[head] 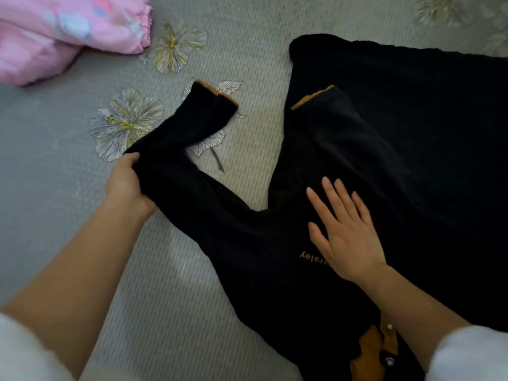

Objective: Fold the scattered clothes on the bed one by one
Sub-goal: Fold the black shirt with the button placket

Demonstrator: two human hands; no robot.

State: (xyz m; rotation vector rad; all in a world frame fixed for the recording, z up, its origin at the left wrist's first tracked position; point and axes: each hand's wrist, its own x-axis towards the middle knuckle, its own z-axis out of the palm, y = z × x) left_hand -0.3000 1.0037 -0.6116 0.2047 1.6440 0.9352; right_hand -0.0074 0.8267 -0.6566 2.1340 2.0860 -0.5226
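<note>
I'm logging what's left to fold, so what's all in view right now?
jacket: one, black with tan trim, spread on the right side of the bed
pink garment: one, pink with pale print, top left corner
sheet: one, grey with flower prints, under everything
cuffs: two, white, bottom corners
left hand: one, left of centre, grips the jacket's sleeve
right hand: one, flat on the jacket's chest, fingers straight

jacket (384, 166) on bed (55, 160), right | bundled cloth (63, 31) far left | sleeve (187, 138) between
</note>
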